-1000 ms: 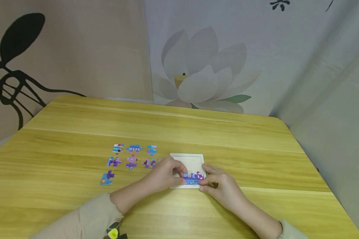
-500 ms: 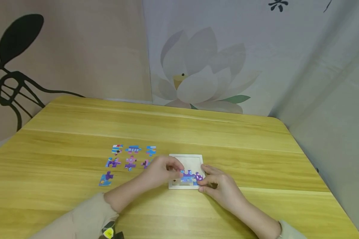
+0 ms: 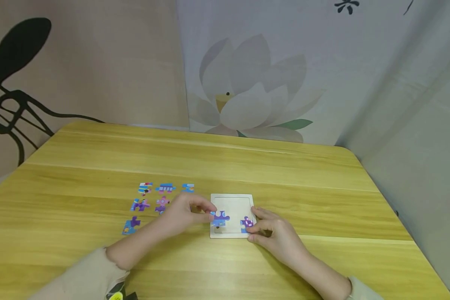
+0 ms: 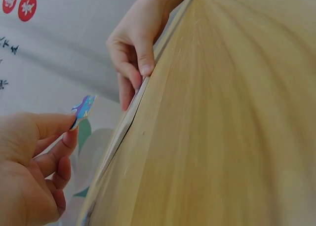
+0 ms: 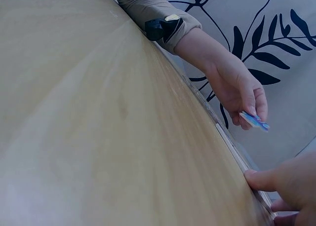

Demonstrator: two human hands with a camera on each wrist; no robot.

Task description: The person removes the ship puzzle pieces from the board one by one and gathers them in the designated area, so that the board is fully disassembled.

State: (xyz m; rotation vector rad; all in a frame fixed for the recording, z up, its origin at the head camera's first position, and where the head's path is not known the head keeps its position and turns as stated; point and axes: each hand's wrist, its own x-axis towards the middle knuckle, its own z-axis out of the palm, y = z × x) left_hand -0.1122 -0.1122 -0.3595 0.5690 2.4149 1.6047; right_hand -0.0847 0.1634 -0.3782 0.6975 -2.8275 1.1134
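Note:
My left hand [image 3: 183,213] pinches a purple and blue jigsaw piece [image 3: 219,218] between thumb and index finger. In the left wrist view that piece [image 4: 85,107] is held up off the table. Below it in the head view lies a white square puzzle tray [image 3: 232,195] with a raised border. Another jigsaw piece [image 3: 245,223], purple, pink and blue, sits in the tray's near right corner. With thumb and fingers my right hand [image 3: 279,235] grips the tray's right edge, one fingertip on the corner piece.
Several loose jigsaw pieces [image 3: 166,187] lie in rows on the wooden table [image 3: 285,179], left of the tray. My left hand and forearm cover part of these rows. A printed curtain [image 3: 266,75] hangs behind the table.
My left hand has lifted the purple and blue piece out from beside the corner piece and carried it left, baring the tray floor. My right hand has stayed at the tray's edge.

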